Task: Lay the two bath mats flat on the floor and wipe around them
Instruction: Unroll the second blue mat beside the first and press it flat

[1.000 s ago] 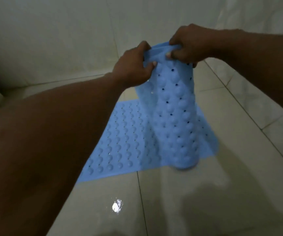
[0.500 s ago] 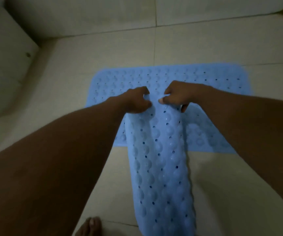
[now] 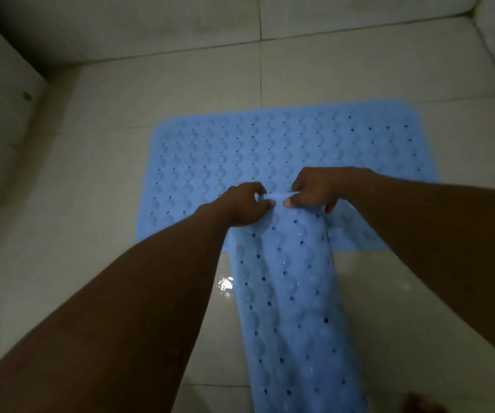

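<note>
Second mat point(image 3: 293, 293): lowered from upright; now trailing centre to bottom edge, curled lengthwise, far end overlapping flat mat point(image 3: 270, 150), upper centre; left hand point(image 3: 241, 208), right hand point(image 3: 314, 189) both pinching that end; unrolling pending.

**Cam setup: 1 head view**

I'm working off 1 cam only: head-worn, wide-angle, facing fwd and steeply down at tiled floor point(image 3: 91, 189). Close in: left hand point(image 3: 240, 208) and right hand point(image 3: 314, 192), gripping held mat point(image 3: 293, 293), sit mid-frame. Wall point(image 3: 151, 22) base crosses top edge.
</note>
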A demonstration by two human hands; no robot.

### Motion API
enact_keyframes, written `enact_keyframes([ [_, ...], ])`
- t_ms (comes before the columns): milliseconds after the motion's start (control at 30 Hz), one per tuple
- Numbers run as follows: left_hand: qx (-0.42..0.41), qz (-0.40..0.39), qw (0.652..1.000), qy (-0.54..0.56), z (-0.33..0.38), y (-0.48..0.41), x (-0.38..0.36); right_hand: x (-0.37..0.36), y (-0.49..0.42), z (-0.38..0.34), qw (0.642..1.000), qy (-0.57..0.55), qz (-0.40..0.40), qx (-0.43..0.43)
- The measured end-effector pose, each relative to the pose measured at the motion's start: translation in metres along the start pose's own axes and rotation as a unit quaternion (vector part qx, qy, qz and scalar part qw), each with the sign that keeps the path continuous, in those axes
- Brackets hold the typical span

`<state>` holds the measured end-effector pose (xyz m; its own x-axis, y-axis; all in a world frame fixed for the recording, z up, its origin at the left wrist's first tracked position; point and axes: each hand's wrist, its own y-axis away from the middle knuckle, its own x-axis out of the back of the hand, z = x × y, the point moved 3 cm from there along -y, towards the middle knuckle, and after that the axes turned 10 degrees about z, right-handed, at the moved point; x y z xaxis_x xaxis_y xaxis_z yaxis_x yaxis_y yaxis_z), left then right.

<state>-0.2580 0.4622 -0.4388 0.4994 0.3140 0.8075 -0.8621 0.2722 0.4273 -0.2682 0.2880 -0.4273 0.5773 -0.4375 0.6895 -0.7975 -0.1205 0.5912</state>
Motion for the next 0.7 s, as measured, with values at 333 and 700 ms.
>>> enact_keyframes([
  [333,-0.066,-0.019,0.998,0.002,-0.073,0.059,0.020,-0.068,0.045,-0.064,0.986,-0.041,0.151,-0.066],
  [700,-0.058,0.087,0.991,-0.085,-0.174,0.103,-0.002,-0.149,0.056,-0.132,0.923,-0.158,0.324,-0.138],
])
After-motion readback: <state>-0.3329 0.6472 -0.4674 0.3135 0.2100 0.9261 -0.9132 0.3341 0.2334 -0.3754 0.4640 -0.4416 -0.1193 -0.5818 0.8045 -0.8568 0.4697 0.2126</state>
